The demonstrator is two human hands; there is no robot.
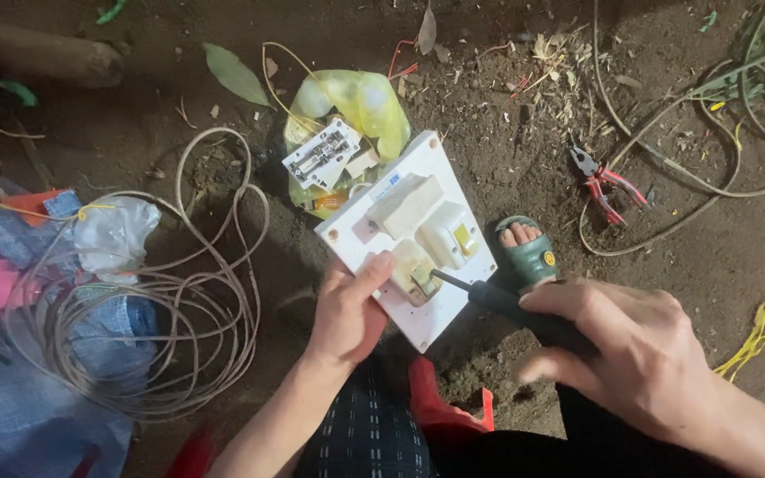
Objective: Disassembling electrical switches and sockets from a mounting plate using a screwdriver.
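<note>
Head view: screwdriver (506, 305) in right hand (639, 354) grip, tip up-left toward left-hand (347, 310)-gripped white switchboard (409, 235).

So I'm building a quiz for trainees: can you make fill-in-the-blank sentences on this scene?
1. The right hand holds a black-handled ____ against the white rectangular plastic switch board.
2. The left hand grips the board's ____ edge.
3. The red-handled pliers lie on the bare ____.

Missing: screwdriver; left; soil
</note>
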